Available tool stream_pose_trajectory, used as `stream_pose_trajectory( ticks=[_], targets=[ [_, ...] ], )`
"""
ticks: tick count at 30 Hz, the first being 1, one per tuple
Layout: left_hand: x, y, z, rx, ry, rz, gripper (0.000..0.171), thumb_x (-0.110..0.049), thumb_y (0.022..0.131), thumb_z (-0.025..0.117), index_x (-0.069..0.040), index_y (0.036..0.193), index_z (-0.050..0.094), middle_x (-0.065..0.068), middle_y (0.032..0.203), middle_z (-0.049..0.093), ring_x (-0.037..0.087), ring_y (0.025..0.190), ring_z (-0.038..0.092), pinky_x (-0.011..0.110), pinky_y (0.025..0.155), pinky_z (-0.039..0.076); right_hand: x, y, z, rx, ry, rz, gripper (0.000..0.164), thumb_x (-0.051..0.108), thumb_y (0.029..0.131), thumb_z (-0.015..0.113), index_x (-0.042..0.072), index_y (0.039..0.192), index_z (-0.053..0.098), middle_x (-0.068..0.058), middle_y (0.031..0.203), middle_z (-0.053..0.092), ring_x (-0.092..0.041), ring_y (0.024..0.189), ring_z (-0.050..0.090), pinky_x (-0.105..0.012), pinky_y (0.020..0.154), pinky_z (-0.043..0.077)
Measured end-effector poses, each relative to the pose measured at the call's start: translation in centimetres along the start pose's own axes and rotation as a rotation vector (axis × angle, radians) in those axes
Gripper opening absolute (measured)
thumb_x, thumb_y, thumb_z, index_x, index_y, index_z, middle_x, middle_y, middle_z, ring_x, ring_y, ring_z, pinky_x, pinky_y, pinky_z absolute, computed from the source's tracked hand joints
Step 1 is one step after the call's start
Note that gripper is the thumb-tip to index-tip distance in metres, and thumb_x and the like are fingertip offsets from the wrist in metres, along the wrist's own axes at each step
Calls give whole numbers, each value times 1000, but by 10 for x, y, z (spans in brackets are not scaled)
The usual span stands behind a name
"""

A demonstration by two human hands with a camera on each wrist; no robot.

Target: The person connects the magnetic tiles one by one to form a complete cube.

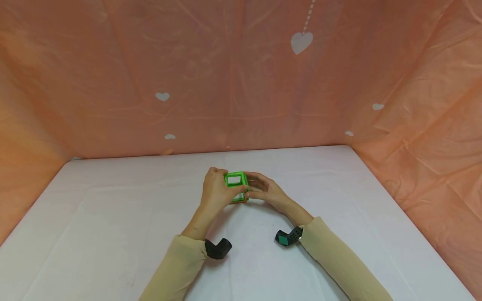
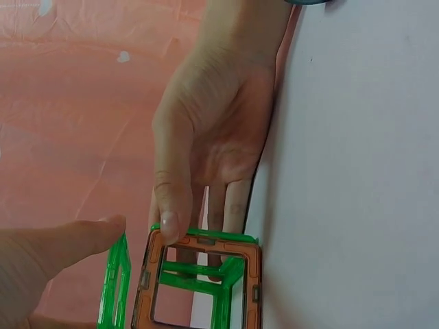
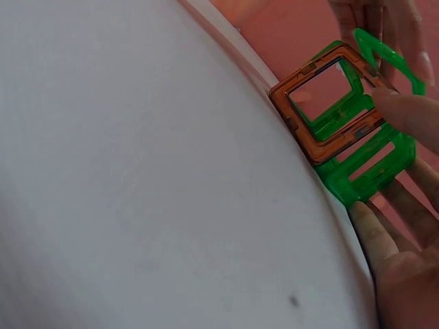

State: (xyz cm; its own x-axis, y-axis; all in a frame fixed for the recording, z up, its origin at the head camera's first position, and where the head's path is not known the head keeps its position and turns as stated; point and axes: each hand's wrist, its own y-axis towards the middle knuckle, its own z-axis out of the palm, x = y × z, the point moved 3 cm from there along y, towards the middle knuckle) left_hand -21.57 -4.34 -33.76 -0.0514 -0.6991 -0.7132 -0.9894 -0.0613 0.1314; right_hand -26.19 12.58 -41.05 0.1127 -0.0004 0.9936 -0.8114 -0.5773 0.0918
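Note:
A small open box of see-through magnetic tiles, with green frames [image 3: 357, 171] and an orange square frame [image 2: 254, 277] on one side, stands at the middle of the white table. My left hand [image 1: 216, 190] holds this box, its thumb lying on the orange side and its fingers behind the green sides. Beside the box, a green tile [image 2: 110, 291] tilts away, with a gap along part of its edge. My right hand [image 1: 273, 194] pinches that green tile at the box's right side. Whether the tile's far edge touches the box is hidden.
White cloth covers the table [image 1: 113, 234]. An orange curtain [image 1: 226, 83] with white hearts hangs behind it and on both sides. Each wrist wears a dark camera mount [image 1: 218, 249] that sticks out inward above the cloth.

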Motion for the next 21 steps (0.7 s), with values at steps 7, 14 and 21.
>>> stream_pose_trajectory(
  ticks=[7,14,21],
  targets=[
    [0,1,4,-25,71,42,68,-37,70,85,10,114,63,23,111,58,35,106,51,42,86,46,1,0,1,-2,-5,6,63,3,86,68,5,142,42,-16,146,42,-33,135,41,-32,98,46],
    [1,-1,10,-38,114,55,70,-38,70,85,11,115,61,22,113,55,34,105,50,41,85,47,0,0,0,-4,0,1,65,4,85,69,3,143,41,-19,146,42,-35,134,41,-29,98,46],
    [3,-2,12,-50,127,76,72,-39,71,84,10,118,59,21,115,53,33,105,49,41,85,48,-1,1,0,3,-11,-18,65,4,86,69,1,144,39,-21,146,40,-37,135,40,-29,99,44]
  ],
)
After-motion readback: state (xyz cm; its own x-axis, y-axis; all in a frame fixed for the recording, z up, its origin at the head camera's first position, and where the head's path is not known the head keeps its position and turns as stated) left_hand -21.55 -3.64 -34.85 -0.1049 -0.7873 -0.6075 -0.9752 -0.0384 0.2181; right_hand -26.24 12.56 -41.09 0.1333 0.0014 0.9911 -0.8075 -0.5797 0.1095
